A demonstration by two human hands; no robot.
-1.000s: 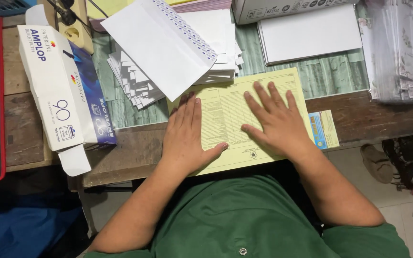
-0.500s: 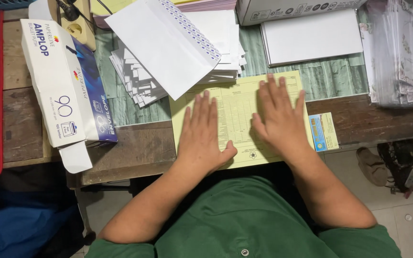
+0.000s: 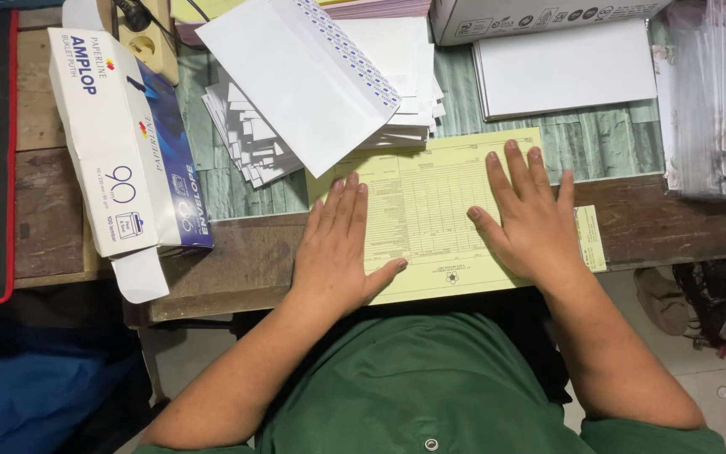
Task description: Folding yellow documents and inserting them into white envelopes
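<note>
A: Near field first. I am watching the left hand (image 3: 339, 244) lying flat, fingers straight and together, on the left part of the yellow form (image 3: 434, 210); it has slid up the sheet since a second ago. The right hand (image 3: 531, 220) is also pressing flat, fingers spread, gripping nothing.

B: And the change?

A: Both palms have crept toward 12 o'clock, so the form, lying at the desk's near edge, is seemingly being smoothed down.

B: Counts, moving outward?

A: One form, two hands. At 9 o'clock, one open envelope box (image 3: 123, 143). At 11 o'clock, one large white envelope (image 3: 296, 80) is overlying a fanned stack. At 1 o'clock, one white pile (image 3: 565, 67); at 3 o'clock, clear sleeves (image 3: 716, 92), uncountable.
</note>
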